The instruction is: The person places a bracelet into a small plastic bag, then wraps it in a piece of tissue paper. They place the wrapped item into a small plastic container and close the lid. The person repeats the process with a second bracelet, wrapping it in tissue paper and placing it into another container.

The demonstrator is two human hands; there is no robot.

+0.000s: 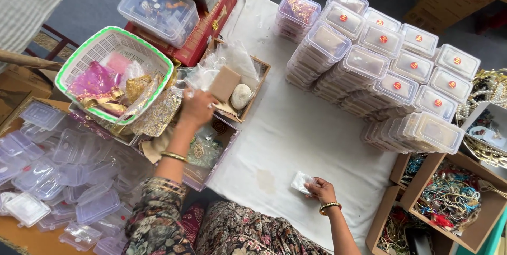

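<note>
Head view is showing the right hand (320, 189) pinching its fingertips together on a small clear plastic packet (301, 182), which is lying partly flat on the white cloth (296, 128) just left of that hand. That packet is looking light, limp and a little slippery, so I judge an edge or corner pinch is suiting it better than a squeeze across the middle, since whatever sits inside is too small to make out. Farther left, the left hand (196, 106) is reaching up into a shallow wooden tray (263, 70); whether its fingers are closing on the crinkled clear wrappers there I cannot tell. Just beyond that hand a small brown card box (224, 82) and a pale oval stone (241, 95) are resting in the tray. Left of it a green-rimmed white basket (113, 35) is holding pink and gold fabric pouches. Down by the left elbow, empty clear plastic boxes (58, 175) are lying in a loose heap. Above and right of the packet, stacks of lidded clear containers with red stickers (393, 75) are standing in rows
</note>
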